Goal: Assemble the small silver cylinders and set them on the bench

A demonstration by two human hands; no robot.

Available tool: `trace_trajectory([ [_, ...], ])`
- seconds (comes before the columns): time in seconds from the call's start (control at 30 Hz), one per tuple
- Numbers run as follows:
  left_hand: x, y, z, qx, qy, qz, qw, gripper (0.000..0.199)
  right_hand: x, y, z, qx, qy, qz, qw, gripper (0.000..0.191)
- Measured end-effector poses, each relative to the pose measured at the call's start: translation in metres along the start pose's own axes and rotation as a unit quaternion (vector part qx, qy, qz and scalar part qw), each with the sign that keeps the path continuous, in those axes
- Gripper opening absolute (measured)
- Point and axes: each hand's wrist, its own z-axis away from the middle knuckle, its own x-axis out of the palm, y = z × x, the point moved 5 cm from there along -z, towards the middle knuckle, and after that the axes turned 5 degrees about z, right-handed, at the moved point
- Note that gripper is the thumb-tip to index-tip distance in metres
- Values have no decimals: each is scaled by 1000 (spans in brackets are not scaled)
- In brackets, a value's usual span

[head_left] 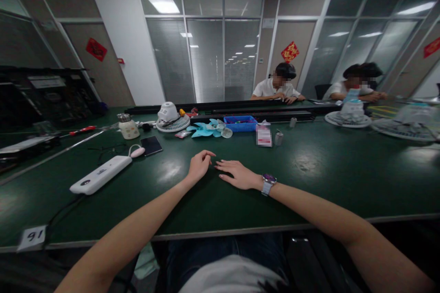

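Landmark: blue tray [242, 127]. Your left hand [200, 165] is on your side of the tray and left of it, fingers loosely bent, holding nothing that shows. Your right hand [239, 175] is straight before the tray, palm down, fingers spread, empty. Blue fan blades [203, 130] lie just left of the tray; a small box [264, 135] stands at its right, nearer you.

Wide open on the green table [350, 178], out to the right of the right hand [242, 175]. Open too between the left hand [199, 166] and the long white power strip [105, 173]. Blocked farther ahead by the blue fan blades [202, 130], blue bin [241, 127] and small box [264, 136]. Blocked back left by the dark phone [151, 145] and bottle [129, 128].
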Motion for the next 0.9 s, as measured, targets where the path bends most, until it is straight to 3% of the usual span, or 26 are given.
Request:
trace_trajectory([
  [0.13,-1,1,0,-2,-3,-3,1000,33,-6,5,3,-9,19,27,999,49],
  [0.23,-2,1,0,-2,-1,-8,1000,34,-21,24,7,-4,63,81,995,46],
  [0.43,-2,1,0,-3,-9,-9,1000,33,-78,122,32,123,210,198,950,48],
  [0.57,-2,2,0,-5,-8,-9,1000,33,-105,186,63,232,260,235,907,49],
  [0.7,-1,2,1,-5,-13,-7,1000,33,-112,218,85,294,279,228,885,49],
  [0.9,-1,1,0,-1,-15,-5,1000,33,-105,233,95,331,250,233,880,47],
])
